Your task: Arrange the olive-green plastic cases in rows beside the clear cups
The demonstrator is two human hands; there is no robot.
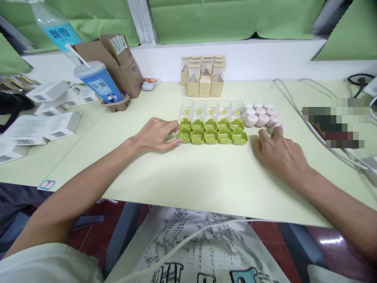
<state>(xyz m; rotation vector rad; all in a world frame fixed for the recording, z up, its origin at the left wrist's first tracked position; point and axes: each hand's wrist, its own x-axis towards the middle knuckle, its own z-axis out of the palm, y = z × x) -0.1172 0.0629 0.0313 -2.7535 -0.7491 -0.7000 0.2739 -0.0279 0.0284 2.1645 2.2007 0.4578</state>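
Note:
Two rows of small green trays (211,136) lie mid-table, with clear plastic covers (211,109) marked in yellow just behind them. My left hand (157,135) rests at the left end of the trays, thumb and index finger apart around the edge of the end ones. Pale pink and white round pieces (260,118) stand grouped to the right of the covers. My right hand (279,153) is curled in front of this group, its fingertips at the nearest pink piece; whatever its fingers hold is hidden.
Small open cardboard boxes (205,84) stand against the wall. At left are a blue cup (101,84), a brown carton (126,70), a bottle (57,29) and white boxes (63,125). White cables (321,135) run along the right side.

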